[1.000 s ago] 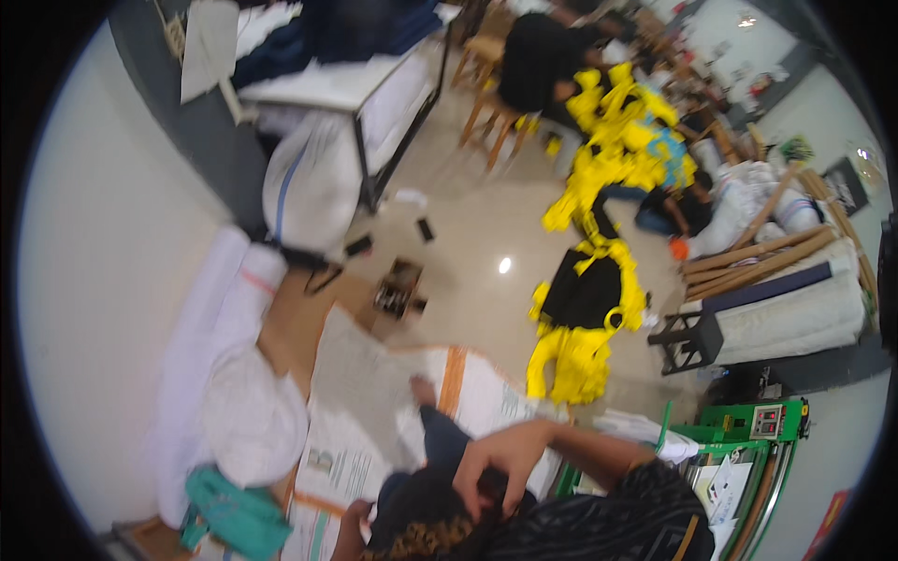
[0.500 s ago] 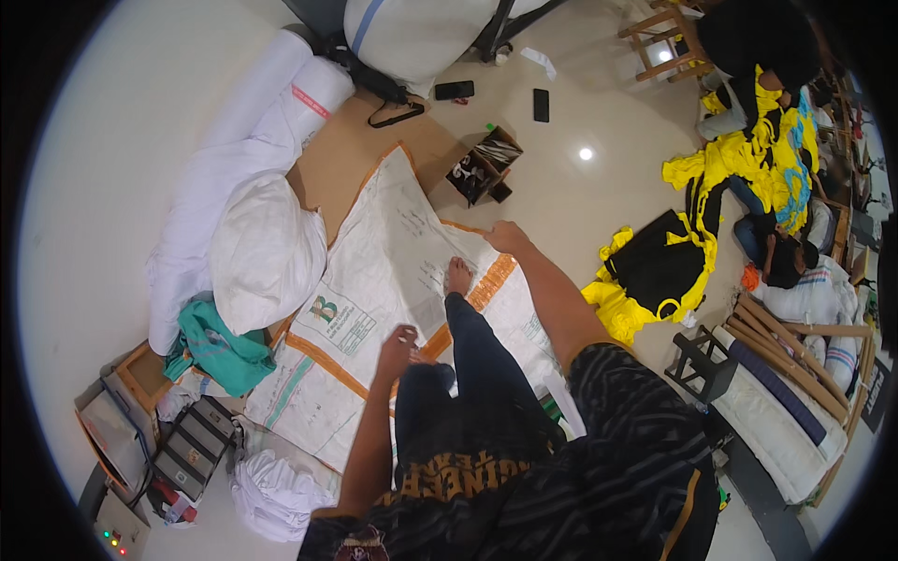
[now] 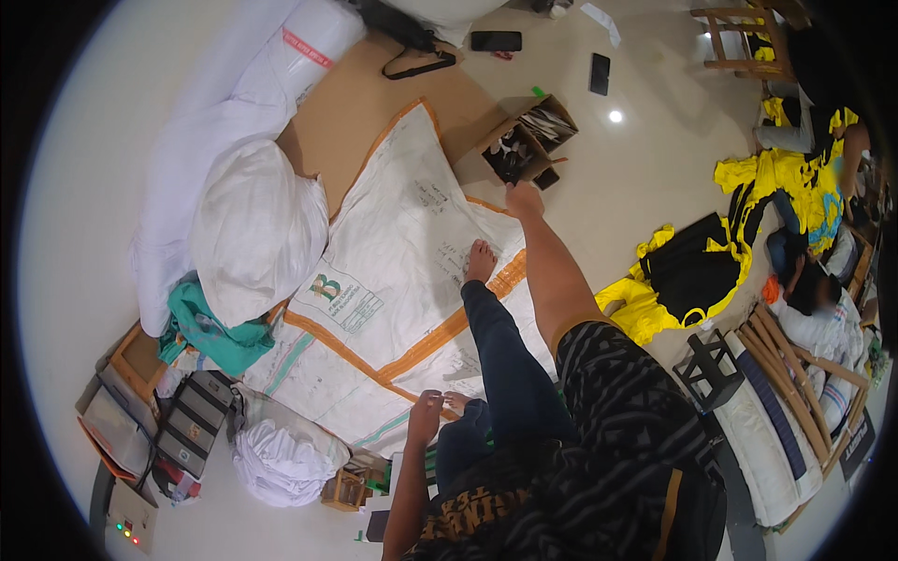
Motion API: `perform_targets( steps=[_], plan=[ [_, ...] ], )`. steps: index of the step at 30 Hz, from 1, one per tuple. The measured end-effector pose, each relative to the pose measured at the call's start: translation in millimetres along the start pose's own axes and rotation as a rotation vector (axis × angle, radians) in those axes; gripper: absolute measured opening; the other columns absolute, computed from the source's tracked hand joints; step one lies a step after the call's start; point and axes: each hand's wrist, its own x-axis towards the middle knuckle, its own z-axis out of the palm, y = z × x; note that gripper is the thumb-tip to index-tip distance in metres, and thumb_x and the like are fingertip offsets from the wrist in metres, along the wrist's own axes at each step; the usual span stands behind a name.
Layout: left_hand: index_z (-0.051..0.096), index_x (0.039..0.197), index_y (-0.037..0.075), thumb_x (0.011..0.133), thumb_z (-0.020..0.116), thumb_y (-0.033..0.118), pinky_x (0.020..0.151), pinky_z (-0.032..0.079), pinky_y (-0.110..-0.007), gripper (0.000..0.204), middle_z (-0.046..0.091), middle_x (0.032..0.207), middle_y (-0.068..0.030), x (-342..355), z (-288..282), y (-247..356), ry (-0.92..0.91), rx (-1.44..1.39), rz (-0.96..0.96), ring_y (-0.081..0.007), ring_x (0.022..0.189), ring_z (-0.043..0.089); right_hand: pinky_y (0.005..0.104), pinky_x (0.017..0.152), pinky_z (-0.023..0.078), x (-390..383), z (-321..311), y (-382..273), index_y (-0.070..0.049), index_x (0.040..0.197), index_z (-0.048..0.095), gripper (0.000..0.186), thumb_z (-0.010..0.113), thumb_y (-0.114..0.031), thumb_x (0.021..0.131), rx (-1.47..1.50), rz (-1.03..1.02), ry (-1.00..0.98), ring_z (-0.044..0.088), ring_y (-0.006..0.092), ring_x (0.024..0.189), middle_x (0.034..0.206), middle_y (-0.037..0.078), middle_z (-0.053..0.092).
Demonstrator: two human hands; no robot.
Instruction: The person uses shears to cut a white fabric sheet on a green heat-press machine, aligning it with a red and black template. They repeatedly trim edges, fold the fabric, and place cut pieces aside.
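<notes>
Large white woven sack sheets [image 3: 393, 234] with orange borders lie spread on the floor beneath me, and one of my bare feet [image 3: 481, 260] stands on them. My right hand [image 3: 524, 199] reaches forward over the sheet's orange right edge with its fingers curled closed. Just beyond it is a small open brown box [image 3: 510, 168] with compartments holding small items. What that hand holds, if anything, is hidden. Beside my other foot [image 3: 456, 402], low over the sheet, my left hand [image 3: 427, 418] has its fingers drawn together. Anything between them is too small to make out.
White rolls [image 3: 309, 51], a stuffed white sack [image 3: 253, 229] and green cloth [image 3: 220, 327] line the left side. Two phones [image 3: 600, 74] lie on the floor ahead. Yellow and black garments [image 3: 692, 271] spread at the right, near other people. A black stand [image 3: 708, 370] is beside rolls.
My view has shifted, so the box and garments sit further right in the picture. My right hand has come closer to the box. My left hand has moved back toward my rear foot.
</notes>
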Motion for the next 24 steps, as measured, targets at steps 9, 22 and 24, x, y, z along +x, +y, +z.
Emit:
perform_targets(
  steps=[9,22,24],
  plan=[
    [0.068,0.139,0.003,0.110,0.062,0.025,0.094,0.057,-0.037,0.037,0.079,0.123,-0.0128,-7.9,-12.5,49.6,0.037,-0.240,0.065,-0.0237,0.109,0.077,0.0532,0.109,0.059,14.5,-5.8,-8.6,-0.002,0.136,0.077,0.042,0.060,-0.023,0.104,-0.001,0.098,-0.095,0.072,0.0422,0.133,0.143,0.024,0.074],
    [0.070,0.133,0.000,0.110,0.067,0.030,0.094,0.059,-0.039,0.038,0.079,0.116,-0.0196,-13.9,-23.6,53.2,0.031,-0.134,0.123,-0.0298,0.105,0.079,0.0539,0.107,0.060,-29.1,-113.7,8.0,0.002,0.121,0.078,0.035,0.063,-0.021,0.101,-0.293,-0.228,0.099,0.073,0.0478,0.124,0.127,0.032,0.076],
    [0.071,0.133,0.000,0.110,0.067,0.030,0.094,0.059,-0.040,0.037,0.080,0.115,-0.0198,-17.7,-32.1,63.5,0.050,-0.120,0.175,-0.0302,0.105,0.079,0.0536,0.106,0.061,-39.8,-139.3,9.1,0.002,0.120,0.078,0.034,0.064,-0.021,0.100,-0.324,-0.253,0.118,0.074,0.0470,0.122,0.127,0.031,0.076]
  ],
)
